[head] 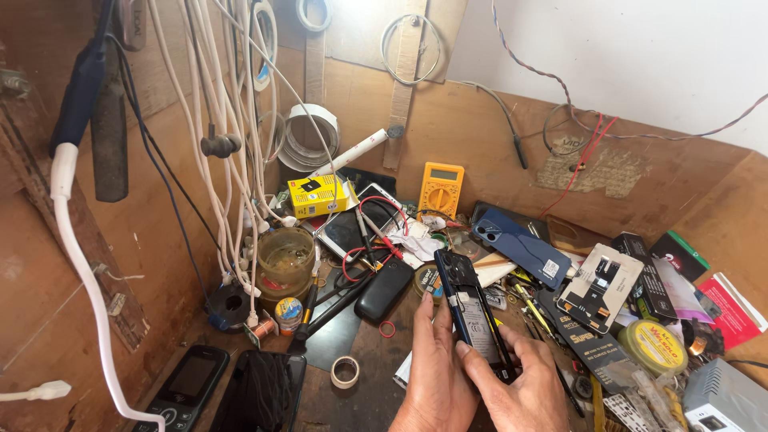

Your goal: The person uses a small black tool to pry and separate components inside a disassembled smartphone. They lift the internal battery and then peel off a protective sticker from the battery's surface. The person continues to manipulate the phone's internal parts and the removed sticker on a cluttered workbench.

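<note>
Both my hands hold an opened phone [468, 308] with its back cover off, standing tilted on its long edge above the wooden bench. My left hand [432, 376] supports its left side with the fingers pointing up along the frame. My right hand [520, 384] grips the lower right part, thumb pressed on the exposed inside. A blue back cover [520, 244] lies just beyond, to the upper right. A black keypad phone [384, 290] lies to the left of the held phone.
A yellow multimeter [441, 188] stands at the back. A glass jar [286, 258], white cables [232, 144] and tape rolls [345, 371] crowd the left. Two dark phones [228, 388] lie at the front left. Small boxes, tape and packets [652, 344] clutter the right side.
</note>
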